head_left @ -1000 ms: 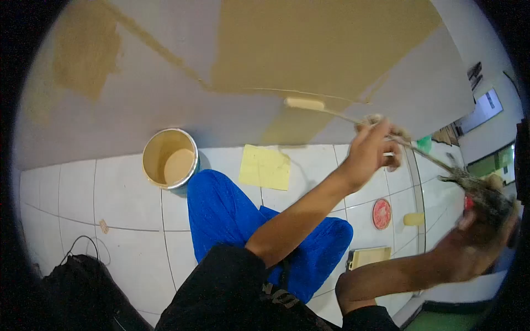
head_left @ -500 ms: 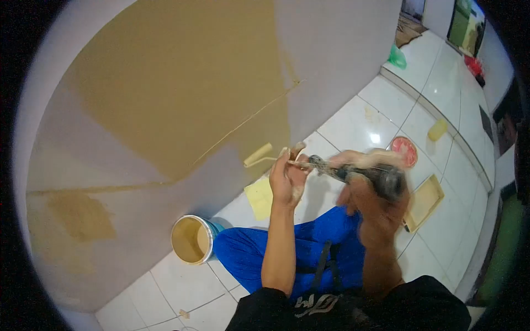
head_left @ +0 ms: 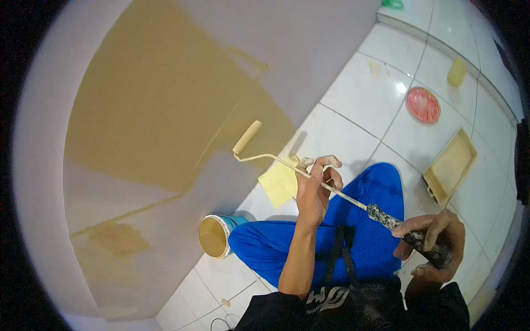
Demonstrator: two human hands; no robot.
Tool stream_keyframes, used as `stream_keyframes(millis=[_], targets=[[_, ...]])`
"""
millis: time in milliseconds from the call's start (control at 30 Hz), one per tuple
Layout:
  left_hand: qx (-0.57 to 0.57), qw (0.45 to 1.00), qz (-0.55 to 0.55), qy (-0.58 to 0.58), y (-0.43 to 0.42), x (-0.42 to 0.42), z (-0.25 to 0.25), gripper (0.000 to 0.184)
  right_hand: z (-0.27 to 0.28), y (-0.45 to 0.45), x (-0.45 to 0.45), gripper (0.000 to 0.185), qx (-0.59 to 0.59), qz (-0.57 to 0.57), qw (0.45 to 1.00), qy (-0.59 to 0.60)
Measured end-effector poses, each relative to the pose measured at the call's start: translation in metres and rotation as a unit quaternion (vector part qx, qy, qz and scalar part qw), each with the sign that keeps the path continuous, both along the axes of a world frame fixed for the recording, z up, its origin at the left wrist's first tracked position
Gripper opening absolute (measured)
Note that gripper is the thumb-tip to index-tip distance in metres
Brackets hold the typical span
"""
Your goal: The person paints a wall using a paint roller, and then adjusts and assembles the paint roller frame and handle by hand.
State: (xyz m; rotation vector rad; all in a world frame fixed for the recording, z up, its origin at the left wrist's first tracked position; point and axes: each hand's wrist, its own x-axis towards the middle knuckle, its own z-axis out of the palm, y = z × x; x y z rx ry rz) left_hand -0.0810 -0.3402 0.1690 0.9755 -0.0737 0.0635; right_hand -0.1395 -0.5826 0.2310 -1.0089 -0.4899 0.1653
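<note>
A small paint roller [head_left: 247,138] with a cream sleeve, bent cream-coated wire frame and dark, paint-speckled handle spans both my hands, held diagonally over my lap. My left hand [head_left: 313,193] holds the wire frame midway, its thumb and curled fingers around it. At the lower right my right hand [head_left: 446,243] grips the dark handle end. The roller sleeve points up and left, in front of a wall [head_left: 143,110] partly coated in tan paint. Whether the sleeve touches the wall I cannot tell.
A paint bucket [head_left: 214,237], tan inside, stands left of my knee. A yellow sheet [head_left: 279,182] lies by the wall. On the white tiles to the right are a red round lid [head_left: 423,105], a cream paint tray [head_left: 451,167] and a yellowish roller-shaped piece [head_left: 456,72] near a step.
The view has shifted. My right hand has moved down and right with the handle, away from my left hand, and more of the wire frame shows between them.
</note>
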Motion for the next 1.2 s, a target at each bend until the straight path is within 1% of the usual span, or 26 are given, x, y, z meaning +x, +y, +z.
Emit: stream_keyframes(millis=[33,67,133,200,233,300,333,433,467,500,533,567,600,633,667,700,733,767,833,900,933,967,1000,1033,1100,1200], targets=[[0.009,1.0,0.0,0.017,-0.007,-0.006,-0.01,0.017,-0.01,-0.016,-0.001,0.039,-0.031,0.025,0.999,0.009],[0.035,0.998,0.019,0.046,-0.014,-0.01,-0.022,0.028,-0.019,-0.031,-0.001,0.04,-0.063,0.05,0.997,0.016],[0.102,0.994,-0.006,0.04,-0.032,-0.018,-0.043,0.025,-0.037,-0.056,-0.003,0.04,-0.16,0.087,0.983,0.019],[0.157,0.986,-0.041,0.02,-0.05,-0.019,-0.052,0.021,-0.03,-0.065,-0.009,0.031,-0.273,0.067,0.951,0.127],[0.166,0.984,-0.064,0.018,-0.059,-0.019,-0.057,0.021,-0.033,-0.069,-0.008,0.031,-0.371,0.065,0.914,0.148],[0.184,0.976,-0.111,0.017,-0.08,-0.018,-0.066,0.022,-0.047,-0.071,-0.005,0.031,-0.553,0.061,0.81,0.184],[0.217,0.968,-0.129,-0.012,-0.089,-0.016,-0.067,0.025,-0.077,-0.065,-0.013,0.024,-0.46,-0.024,0.865,0.2],[0.321,0.923,-0.204,-0.05,-0.107,-0.007,-0.081,0.029,-0.108,-0.055,-0.015,0.018,-0.429,0.01,0.874,0.227],[0.362,0.909,-0.195,-0.065,-0.109,-0.003,-0.076,0.032,-0.127,-0.05,-0.023,0.02,-0.431,-0.015,0.866,0.254],[0.404,0.889,-0.212,-0.046,-0.11,0.002,-0.07,0.032,-0.138,-0.044,-0.032,0.024,-0.432,-0.039,0.856,0.281],[0.446,0.865,-0.228,-0.026,-0.109,0.007,-0.065,0.032,-0.142,-0.038,-0.039,0.033,-0.411,-0.044,0.854,0.315],[0.487,0.839,-0.244,-0.008,-0.107,0.011,-0.062,0.033,-0.148,-0.025,-0.048,0.036,-0.326,-0.082,0.869,0.364],[0.492,0.833,-0.252,0.025,-0.105,0.013,-0.062,0.032,-0.158,-0.009,-0.059,0.038,-0.237,-0.12,0.873,0.408],[0.452,0.858,-0.242,0.039,-0.1,0.012,-0.063,0.033,-0.161,0.004,-0.066,0.041,-0.145,-0.156,0.868,0.448],[0.41,0.88,-0.235,0.049,-0.093,0.012,-0.068,0.033,-0.157,0.013,-0.067,0.046,-0.114,-0.16,0.858,0.475],[0.368,0.9,-0.227,0.059,-0.082,0.011,-0.072,0.033,-0.155,0.019,-0.068,0.045,-0.096,-0.171,0.859,0.472],[0.381,0.895,-0.216,0.081,-0.069,0.01,-0.079,0.032,-0.155,0.025,-0.07,0.045,-0.078,-0.183,0.86,0.47],[0.376,0.896,-0.203,0.117,-0.056,0.01,-0.071,0.031,-0.156,0.028,-0.074,0.044,-0.061,-0.199,0.857,0.471],[0.347,0.922,-0.101,0.136,-0.022,0.004,-0.092,0.028,-0.165,0.028,-0.082,0.041,-0.035,-0.201,0.862,0.465],[0.453,0.875,-0.031,0.164,0.022,0.006,-0.104,0.031,-0.161,0.031,-0.083,0.04,-0.033,-0.231,0.855,0.464],[0.474,0.863,-0.014,0.171,0.063,0.002,-0.138,0.032,-0.164,0.031,-0.085,0.039,-0.031,-0.243,0.859,0.449],[0.526,0.83,0.012,0.184,0.079,0.001,-0.14,0.033,-0.165,0.031,-0.085,0.038,-0.027,-0.25,0.865,0.433],[0.549,0.806,0.004,0.222,0.094,0.003,-0.141,0.035,-0.164,0.03,-0.086,0.038,-0.024,-0.275,0.858,0.433],[0.551,0.803,-0.016,0.225,0.13,-0.002,-0.153,0.037,-0.158,0.036,-0.086,0.037,-0.019,-0.286,0.854,0.434],[0.577,0.765,-0.025,0.285,0.154,-0.005,-0.168,0.036,-0.162,0.029,-0.082,0.036,-0.001,-0.302,0.845,0.441],[0.594,0.738,-0.021,0.321,0.165,-0.019,-0.172,0.04,-0.171,0.02,-0.076,0.036,0.035,-0.323,0.825,0.463]])
